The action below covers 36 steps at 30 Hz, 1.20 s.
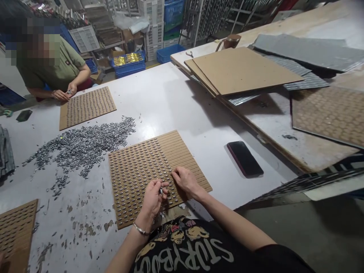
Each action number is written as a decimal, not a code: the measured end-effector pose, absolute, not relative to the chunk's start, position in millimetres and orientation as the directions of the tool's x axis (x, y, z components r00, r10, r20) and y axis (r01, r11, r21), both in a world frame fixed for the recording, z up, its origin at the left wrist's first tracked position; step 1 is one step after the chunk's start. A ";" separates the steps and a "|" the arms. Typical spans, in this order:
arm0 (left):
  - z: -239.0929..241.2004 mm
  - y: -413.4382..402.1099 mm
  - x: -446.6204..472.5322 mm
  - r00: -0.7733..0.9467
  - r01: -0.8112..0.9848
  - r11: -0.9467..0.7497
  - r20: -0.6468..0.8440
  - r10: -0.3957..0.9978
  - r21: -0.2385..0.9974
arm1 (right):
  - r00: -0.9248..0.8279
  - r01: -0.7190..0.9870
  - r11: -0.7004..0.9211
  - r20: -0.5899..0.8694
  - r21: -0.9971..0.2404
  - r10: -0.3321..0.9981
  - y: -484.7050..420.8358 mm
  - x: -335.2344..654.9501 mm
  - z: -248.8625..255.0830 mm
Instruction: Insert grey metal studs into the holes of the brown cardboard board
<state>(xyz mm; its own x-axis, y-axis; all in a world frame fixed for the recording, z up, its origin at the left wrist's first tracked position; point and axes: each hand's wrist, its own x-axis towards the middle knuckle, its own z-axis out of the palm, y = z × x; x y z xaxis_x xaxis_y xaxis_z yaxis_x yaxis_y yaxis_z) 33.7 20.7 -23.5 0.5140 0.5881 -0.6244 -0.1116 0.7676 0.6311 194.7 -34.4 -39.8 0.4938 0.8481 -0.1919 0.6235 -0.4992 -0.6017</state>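
A brown grooved board (182, 153) lies in front of me on the white table. Rows of small oval metal pieces (133, 167) cover its left and middle part, while the grooves on the right side are bare. My left hand (153, 197) is curled above the board's near part, with a few of the metal pieces in its fingers. My right hand (186, 181) is at the edge of the filled rows, thumb and fingertips pinched together against the board. Whatever is between those fingertips is too small to make out.
A heap of loose metal pieces (91, 142) spreads left of my board. Across the table a person (61, 70) works at another filled board (91, 106). A third board (17, 231) is at lower left. A phone (245, 159) lies right, near stacked flat sheets (244, 70).
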 end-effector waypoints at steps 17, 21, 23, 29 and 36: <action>-19.9 5.7 37.0 0.684 0.023 0.652 -0.488 0.542 0.758 | 0.195 0.452 -0.067 0.026 -0.890 0.980 -68.7 180.8 2.6; -19.8 1.0 40.6 0.728 0.039 0.594 -0.430 0.534 0.803 | 0.253 0.384 -0.210 -0.116 -0.899 0.961 -68.7 185.5 -4.0; -18.9 2.7 41.4 0.700 0.039 0.605 -0.454 0.552 0.796 | 0.302 0.412 -0.276 -0.156 -0.869 0.940 -64.1 191.9 -10.9; -19.6 15.5 34.6 0.607 0.001 0.727 -0.578 0.546 0.687 | 0.410 0.681 -0.440 -0.194 -0.585 0.891 -47.6 201.4 -27.8; -27.5 16.9 29.3 0.564 0.027 0.681 -0.573 0.594 0.732 | 0.431 0.775 -0.540 -0.352 -0.328 0.831 -34.2 199.7 -30.8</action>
